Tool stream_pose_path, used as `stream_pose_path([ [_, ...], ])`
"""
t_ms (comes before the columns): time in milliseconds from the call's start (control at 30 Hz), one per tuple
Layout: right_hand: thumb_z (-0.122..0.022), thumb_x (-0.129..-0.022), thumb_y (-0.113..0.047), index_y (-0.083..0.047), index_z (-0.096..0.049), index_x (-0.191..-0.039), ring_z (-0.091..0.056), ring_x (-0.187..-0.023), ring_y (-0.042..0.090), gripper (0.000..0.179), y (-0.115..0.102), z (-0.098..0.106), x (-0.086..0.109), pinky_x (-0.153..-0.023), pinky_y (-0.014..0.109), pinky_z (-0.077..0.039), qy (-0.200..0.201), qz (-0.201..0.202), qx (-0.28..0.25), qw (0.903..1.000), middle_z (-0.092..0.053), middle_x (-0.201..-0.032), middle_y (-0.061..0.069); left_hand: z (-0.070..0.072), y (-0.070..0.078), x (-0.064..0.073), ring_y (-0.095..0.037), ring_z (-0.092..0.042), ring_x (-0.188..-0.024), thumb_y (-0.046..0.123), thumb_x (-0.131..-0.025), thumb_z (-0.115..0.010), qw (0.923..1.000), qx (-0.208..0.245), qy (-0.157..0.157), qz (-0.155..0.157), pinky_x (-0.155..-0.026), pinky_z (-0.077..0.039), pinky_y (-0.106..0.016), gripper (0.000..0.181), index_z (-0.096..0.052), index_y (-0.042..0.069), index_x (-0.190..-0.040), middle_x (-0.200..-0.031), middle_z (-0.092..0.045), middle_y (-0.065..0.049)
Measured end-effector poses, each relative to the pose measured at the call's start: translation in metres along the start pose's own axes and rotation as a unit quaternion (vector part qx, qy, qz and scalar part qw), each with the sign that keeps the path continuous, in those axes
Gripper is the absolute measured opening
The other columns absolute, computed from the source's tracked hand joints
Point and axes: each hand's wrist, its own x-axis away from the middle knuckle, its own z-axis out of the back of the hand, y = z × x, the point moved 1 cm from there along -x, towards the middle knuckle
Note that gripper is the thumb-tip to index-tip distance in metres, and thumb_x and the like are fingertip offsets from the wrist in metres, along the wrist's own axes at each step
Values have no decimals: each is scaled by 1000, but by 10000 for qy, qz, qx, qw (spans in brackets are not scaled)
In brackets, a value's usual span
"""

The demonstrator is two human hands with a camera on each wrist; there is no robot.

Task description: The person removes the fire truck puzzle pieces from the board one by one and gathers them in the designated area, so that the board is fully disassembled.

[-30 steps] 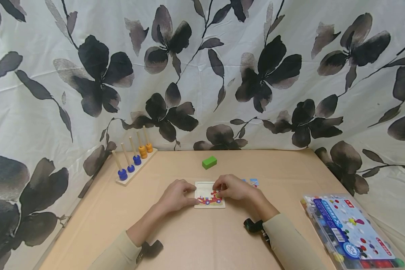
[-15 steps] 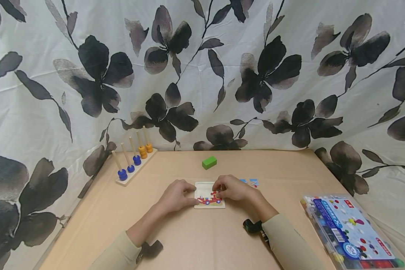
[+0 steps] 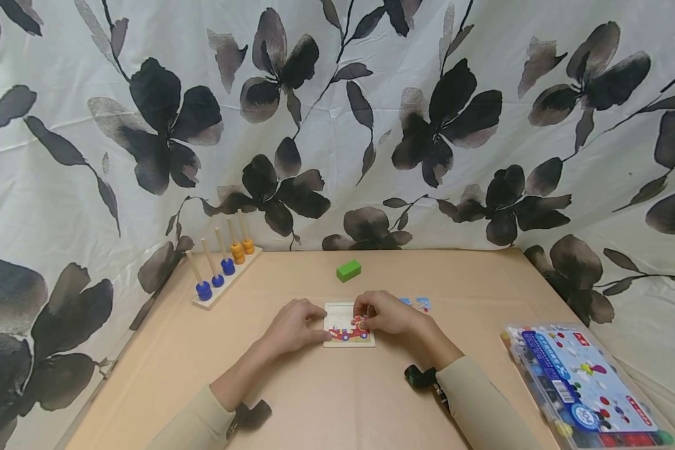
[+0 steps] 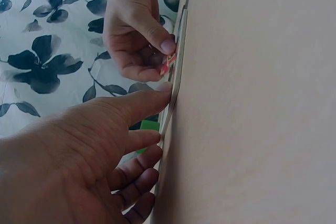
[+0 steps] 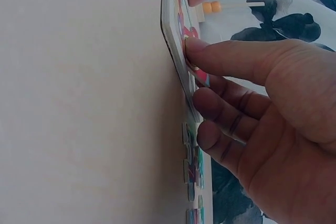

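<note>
A small square jigsaw puzzle tray [image 3: 337, 310] lies on the table between the hands, its lower part filled with pieces showing a red and yellow vehicle with blue wheels. My left hand [image 3: 295, 326] rests at the tray's left edge, thumb near the lower corner, the fingers relaxed in the left wrist view. Above the tray's right side, my right hand [image 3: 392, 311] pinches a puzzle piece [image 5: 201, 75] between thumb and fingers. In the right wrist view that piece is tilted over the tray, mostly covered by the thumb. Loose puzzle pieces [image 3: 424, 304] lie just behind the right hand.
A green block [image 3: 349, 270] sits beyond the tray. At the back left stands a wooden peg board [image 3: 202, 304] with blue and orange beads. A clear plastic box [image 3: 590, 387] with a printed label lies at the front right. Floral fabric [image 3: 360, 125] hangs behind the table.
</note>
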Motion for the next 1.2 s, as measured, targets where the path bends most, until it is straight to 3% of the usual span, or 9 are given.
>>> stream_pose_path([
  [367, -76, -93, -5, -13, -75, -98, -55, -79, 10, 10, 1, 6, 1, -72, 24, -47, 116, 241, -357, 9990, -66, -83, -3, 1, 1, 0, -16, -60, -98, 38, -76, -93, 10000, -5, 39, 18, -89, -50, -40, 45, -81, 13, -112, -103, -75, 1],
  [700, -74, -95, -5, -14, -77, -99, -59, -78, 11, 11, -3, 12, 6, -66, 22, -49, 112, -115, -624, 9979, -70, -87, -3, 1, 2, 0, -16, -61, -99, 39, -76, -92, 10000, -23, 5, 45, -89, -50, -40, 46, -81, 12, -113, -104, -75, 1],
  [1200, -75, -94, -5, -15, -80, -100, -62, -81, 13, 12, -2, 29, 14, -74, 25, -53, 374, -142, -682, 9969, -74, -90, -4, 0, 0, 0, -17, -61, -98, 38, -75, -93, 10000, 13, 22, -48, -90, -50, -41, 47, -81, 11, -112, -103, -76, 0],
])
